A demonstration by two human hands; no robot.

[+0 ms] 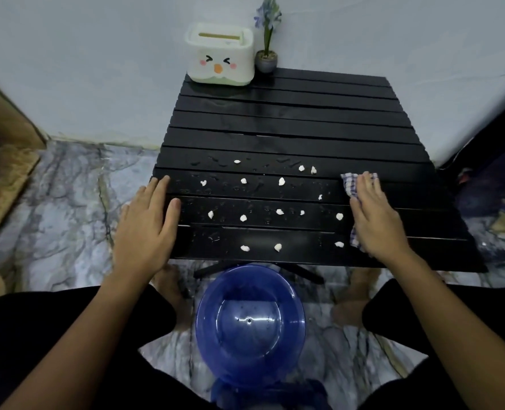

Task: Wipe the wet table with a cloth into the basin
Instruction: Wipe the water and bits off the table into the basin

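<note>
A black slatted table [289,128] carries water drops and several small white scraps [281,181] across its near half. My right hand [374,217] lies flat with straight fingers on a checked cloth [350,183], pressing it onto the table's right side. My left hand [149,223] rests flat on the table's left edge, fingers straight, holding nothing. A blue translucent basin [249,324] stands on the floor just below the table's front edge, between my knees.
A white tissue box with a cartoon face [220,54] and a small potted flower [266,59] stand at the table's back left, against the wall. Marble-patterned floor [67,202] surrounds the table. My bare feet [355,294] flank the basin.
</note>
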